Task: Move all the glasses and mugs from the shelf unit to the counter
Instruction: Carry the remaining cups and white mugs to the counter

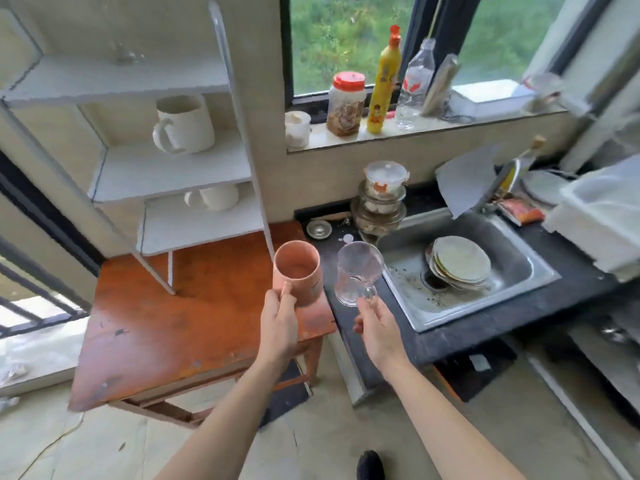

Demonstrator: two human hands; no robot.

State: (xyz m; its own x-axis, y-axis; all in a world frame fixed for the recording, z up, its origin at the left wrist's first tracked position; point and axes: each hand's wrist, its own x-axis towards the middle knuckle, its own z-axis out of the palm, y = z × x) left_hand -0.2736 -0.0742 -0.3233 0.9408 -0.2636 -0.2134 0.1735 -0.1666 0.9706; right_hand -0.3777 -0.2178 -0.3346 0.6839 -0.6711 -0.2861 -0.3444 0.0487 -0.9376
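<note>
My left hand (280,315) grips the handle of a terracotta mug (296,273), held upright above the right edge of the wooden table (145,327). My right hand (375,327) holds a clear glass mug (356,273) by its handle, tilted, over the dark counter (450,341) just left of the sink. On the white shelf unit (166,168) a large white mug (183,124) stands on the middle shelf, a smaller white mug (214,197) sits on the shelf below, and a clear glass (123,51) shows faintly on the top shelf.
A steel sink (512,271) holds stacked plates (460,263). Stacked lidded glass bowls (381,199) stand behind the counter's left end. The windowsill carries a white cup (297,129), a red-lidded jar (346,103), a yellow bottle (384,84) and a clear bottle (415,84). A white bin (602,223) sits at right.
</note>
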